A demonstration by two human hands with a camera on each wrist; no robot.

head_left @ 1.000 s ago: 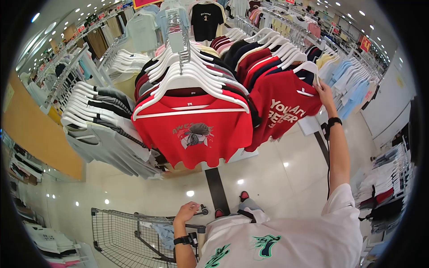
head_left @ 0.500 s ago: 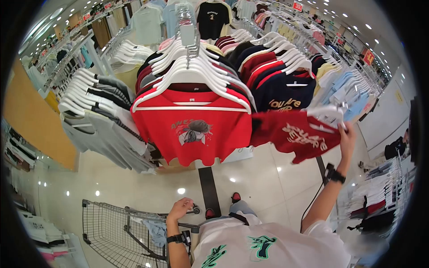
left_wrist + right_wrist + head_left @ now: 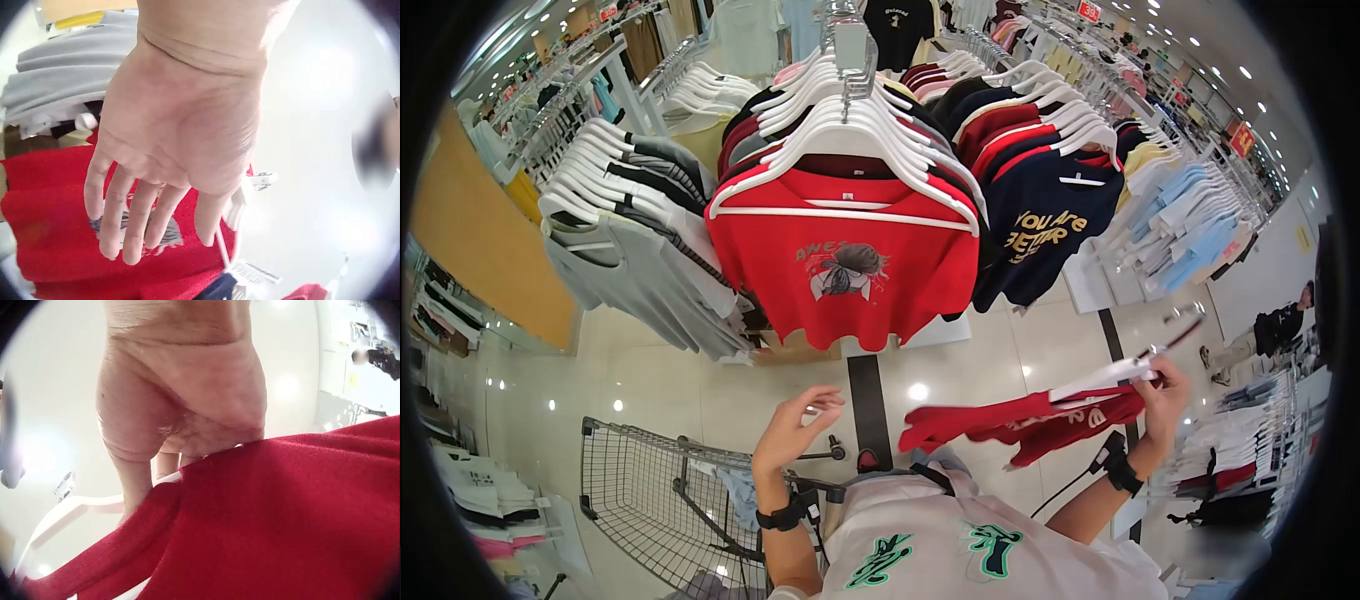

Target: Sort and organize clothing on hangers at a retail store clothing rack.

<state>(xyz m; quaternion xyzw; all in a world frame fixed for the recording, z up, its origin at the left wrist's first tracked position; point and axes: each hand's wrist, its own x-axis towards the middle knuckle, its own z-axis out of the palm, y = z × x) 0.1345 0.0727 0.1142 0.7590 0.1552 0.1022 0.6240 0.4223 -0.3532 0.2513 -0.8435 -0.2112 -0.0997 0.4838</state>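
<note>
My right hand grips the white hanger of a dark red shirt, which is off the rack and lies nearly flat in the air. In the right wrist view the fingers of that hand are partly hidden behind the red cloth and the hanger. My left hand is raised near the cart handle, holding nothing. The left wrist view has its palm and fingers extended, with a bright red printed shirt behind them.
Bright red shirt hangs at the rack's front, a navy shirt to its right, grey tops to its left. A wire cart holding light blue cloth stands at lower left. A person is at the far right.
My right hand has pulled the dark red shirt off the rack, down and toward my body, uncovering the navy shirt. My left hand has risen slightly, its fingers now straighter.
</note>
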